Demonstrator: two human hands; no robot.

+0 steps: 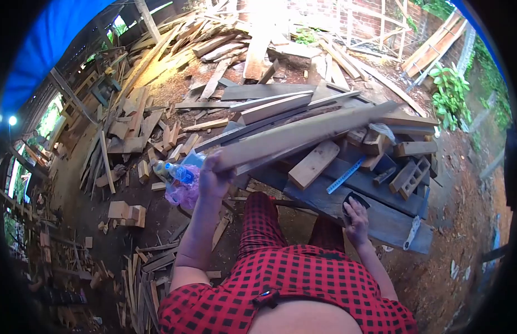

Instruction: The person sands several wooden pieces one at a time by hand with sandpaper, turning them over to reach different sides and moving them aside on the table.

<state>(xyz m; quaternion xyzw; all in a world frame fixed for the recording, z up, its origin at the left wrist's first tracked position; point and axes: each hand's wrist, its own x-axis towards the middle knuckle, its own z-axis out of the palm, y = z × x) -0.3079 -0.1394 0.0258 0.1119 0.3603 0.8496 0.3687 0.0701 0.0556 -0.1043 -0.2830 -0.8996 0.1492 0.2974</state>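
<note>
My left hand is closed round the near end of a long wooden plank, which slants up to the right above the workbench. On the dark bench boards, my right hand has its fingers curled over a small black object whose kind I cannot make out. A blue ruler lies just beyond that hand. Between plank and ruler rests a thick wooden block. Further right is a block with slots cut in it. A whitish narrow tool lies at the bench's right end.
Plastic bottles and a pink plastic bag are left of my left arm. Offcuts and wood strips litter the ground. Timber is heaped at the back, and a leafy plant grows at right.
</note>
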